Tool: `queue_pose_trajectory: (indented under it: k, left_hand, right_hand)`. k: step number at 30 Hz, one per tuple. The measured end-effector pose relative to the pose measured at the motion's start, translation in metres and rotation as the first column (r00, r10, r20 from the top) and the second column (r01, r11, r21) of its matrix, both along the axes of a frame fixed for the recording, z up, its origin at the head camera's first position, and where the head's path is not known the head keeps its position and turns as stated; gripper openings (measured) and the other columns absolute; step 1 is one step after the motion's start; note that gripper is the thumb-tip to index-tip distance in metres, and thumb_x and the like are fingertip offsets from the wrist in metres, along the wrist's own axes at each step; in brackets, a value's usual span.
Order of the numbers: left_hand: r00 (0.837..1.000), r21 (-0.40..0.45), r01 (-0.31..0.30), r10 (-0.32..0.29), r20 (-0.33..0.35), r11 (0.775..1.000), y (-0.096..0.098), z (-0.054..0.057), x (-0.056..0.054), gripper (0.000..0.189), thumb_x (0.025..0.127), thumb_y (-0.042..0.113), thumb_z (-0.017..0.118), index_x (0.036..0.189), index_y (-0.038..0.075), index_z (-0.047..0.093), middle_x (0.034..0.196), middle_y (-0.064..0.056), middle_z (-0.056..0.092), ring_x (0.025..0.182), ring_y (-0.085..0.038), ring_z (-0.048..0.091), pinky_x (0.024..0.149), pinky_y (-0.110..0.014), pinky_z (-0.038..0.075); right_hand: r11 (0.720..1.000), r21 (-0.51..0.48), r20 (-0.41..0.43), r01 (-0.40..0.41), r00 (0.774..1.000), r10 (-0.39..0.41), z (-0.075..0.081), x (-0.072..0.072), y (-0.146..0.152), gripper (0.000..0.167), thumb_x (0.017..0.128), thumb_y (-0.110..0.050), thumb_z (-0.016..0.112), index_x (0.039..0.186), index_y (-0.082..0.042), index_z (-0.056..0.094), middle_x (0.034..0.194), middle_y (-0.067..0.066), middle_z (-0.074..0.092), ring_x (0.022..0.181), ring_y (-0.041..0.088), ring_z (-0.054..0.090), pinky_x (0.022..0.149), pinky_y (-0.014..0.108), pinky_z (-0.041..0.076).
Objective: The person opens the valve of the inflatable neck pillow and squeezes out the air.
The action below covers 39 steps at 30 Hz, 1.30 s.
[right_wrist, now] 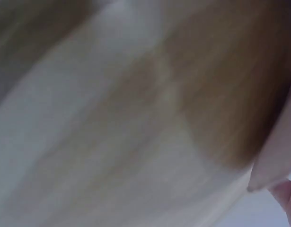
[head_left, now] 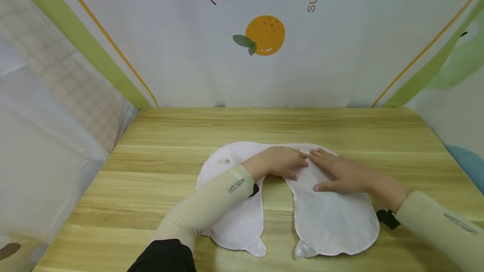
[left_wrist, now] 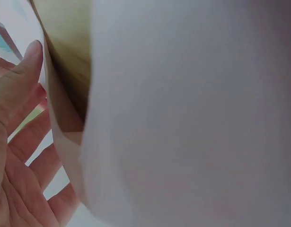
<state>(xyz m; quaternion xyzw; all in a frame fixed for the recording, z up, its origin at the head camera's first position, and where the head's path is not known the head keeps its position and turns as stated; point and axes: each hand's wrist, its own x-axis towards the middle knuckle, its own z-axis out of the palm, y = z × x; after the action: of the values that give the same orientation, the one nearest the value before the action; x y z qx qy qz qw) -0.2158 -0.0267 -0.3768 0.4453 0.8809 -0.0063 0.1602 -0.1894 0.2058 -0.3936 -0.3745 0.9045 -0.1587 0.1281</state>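
A pale pinkish-white U-shaped neck pillow (head_left: 336, 226) lies on the wooden table with its open end toward me. It looks thin and rather flat. A small round valve (head_left: 227, 161) shows on its left lobe, and tabs with snap buttons (head_left: 257, 248) end both arms. My left hand (head_left: 281, 160) rests at the top bend, fingers extended to the right. On the right lobe my right hand (head_left: 340, 173) lies palm down with straight fingers. The left wrist view shows spread fingers (left_wrist: 34, 142) along the pillow's edge; the right wrist view is blurred, with only a bit of hand at the corner.
The wood-grain table (head_left: 170, 133) ends at the back against a white hanging cloth (head_left: 181, 66) printed with oranges. Cloths also hang along the left and right sides. Dark wrist cameras (head_left: 387, 218) sit under the light sleeves.
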Motion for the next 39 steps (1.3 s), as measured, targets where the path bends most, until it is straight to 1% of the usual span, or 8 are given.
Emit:
queue_pose_trajectory:
  k: [4, 9, 17, 24, 28, 32, 36, 39]
  left_hand:
    - [1.000, -0.033, -0.025, 0.025, -0.010, 0.999, 0.000, -0.001, 0.000, 0.058, 0.094, 0.036, 0.069, 0.147, 0.019, 0.051, 0.158, -0.001, 0.040, 0.146, -0.014, 0.038, 0.119, -0.028, 0.032]
    - [0.996, -0.075, -0.092, 0.092, 0.002, 0.993, -0.003, 0.000, -0.001, 0.065, 0.093, 0.040, 0.069, 0.151, 0.020, 0.045, 0.162, 0.000, 0.034, 0.149, -0.015, 0.033, 0.120, -0.031, 0.032]
    - [0.988, -0.083, -0.153, 0.155, 0.012, 0.985, -0.015, -0.003, -0.003, 0.070, 0.093, 0.044, 0.067, 0.153, 0.024, 0.040, 0.164, 0.003, 0.030, 0.151, -0.014, 0.029, 0.119, -0.032, 0.034]
    - [0.984, -0.063, -0.173, 0.175, 0.033, 0.983, -0.028, -0.004, -0.005, 0.070, 0.093, 0.045, 0.066, 0.154, 0.024, 0.039, 0.164, 0.004, 0.028, 0.152, -0.017, 0.028, 0.118, -0.034, 0.036]
    - [0.982, -0.037, -0.175, 0.177, 0.065, 0.984, -0.036, -0.004, -0.004, 0.068, 0.095, 0.044, 0.064, 0.154, 0.022, 0.038, 0.165, 0.002, 0.026, 0.153, -0.016, 0.025, 0.120, -0.036, 0.033]
    - [0.978, -0.027, -0.189, 0.190, 0.090, 0.982, -0.044, -0.004, -0.003, 0.066, 0.097, 0.042, 0.061, 0.155, 0.022, 0.036, 0.166, 0.003, 0.023, 0.154, -0.017, 0.020, 0.121, -0.038, 0.031]
    - [0.976, -0.023, -0.196, 0.197, 0.092, 0.980, -0.049, -0.002, -0.002, 0.064, 0.098, 0.041, 0.061, 0.155, 0.022, 0.037, 0.166, 0.003, 0.024, 0.154, -0.017, 0.020, 0.121, -0.039, 0.031]
    - [0.981, 0.008, -0.178, 0.177, 0.082, 0.984, -0.050, -0.001, -0.003, 0.060, 0.098, 0.039, 0.061, 0.152, 0.019, 0.042, 0.164, 0.001, 0.029, 0.153, -0.019, 0.023, 0.122, -0.038, 0.030]
  right_hand:
    - [1.000, 0.025, 0.003, 0.001, 1.000, -0.001, 0.000, 0.001, -0.005, 0.099, 0.087, -0.065, 0.062, 0.154, 0.000, 0.031, 0.163, 0.019, 0.026, 0.150, 0.045, 0.021, 0.115, 0.066, 0.025]
    - [0.999, 0.040, -0.003, 0.002, 1.000, -0.002, -0.002, 0.002, -0.005, 0.101, 0.086, -0.068, 0.060, 0.155, -0.001, 0.029, 0.164, 0.019, 0.024, 0.150, 0.045, 0.020, 0.115, 0.065, 0.025]
    - [0.997, 0.067, -0.032, 0.029, 0.999, -0.027, -0.002, 0.001, 0.004, 0.098, 0.086, -0.066, 0.061, 0.154, -0.001, 0.033, 0.162, 0.022, 0.025, 0.148, 0.048, 0.023, 0.111, 0.068, 0.030]
    - [0.996, 0.076, -0.070, 0.040, 0.997, -0.034, -0.007, -0.001, 0.014, 0.096, 0.087, -0.064, 0.063, 0.152, 0.000, 0.035, 0.160, 0.024, 0.028, 0.145, 0.051, 0.026, 0.106, 0.072, 0.033]
    - [0.994, 0.098, -0.076, 0.044, 0.996, -0.037, -0.008, 0.001, 0.019, 0.090, 0.090, -0.061, 0.060, 0.153, -0.002, 0.034, 0.161, 0.023, 0.027, 0.146, 0.049, 0.026, 0.103, 0.076, 0.033]
    - [0.993, 0.109, -0.075, 0.049, 0.996, -0.041, -0.007, 0.002, 0.022, 0.085, 0.094, -0.058, 0.057, 0.154, -0.003, 0.033, 0.162, 0.021, 0.026, 0.147, 0.048, 0.025, 0.103, 0.077, 0.031]
    - [0.992, 0.115, -0.091, 0.047, 0.995, -0.037, -0.004, 0.003, 0.022, 0.082, 0.095, -0.056, 0.057, 0.154, -0.003, 0.034, 0.162, 0.021, 0.028, 0.147, 0.047, 0.026, 0.104, 0.076, 0.031]
    - [0.995, 0.101, -0.121, 0.027, 0.993, -0.015, -0.002, 0.001, 0.020, 0.077, 0.095, -0.052, 0.059, 0.152, -0.005, 0.038, 0.160, 0.020, 0.032, 0.146, 0.047, 0.029, 0.103, 0.076, 0.033]
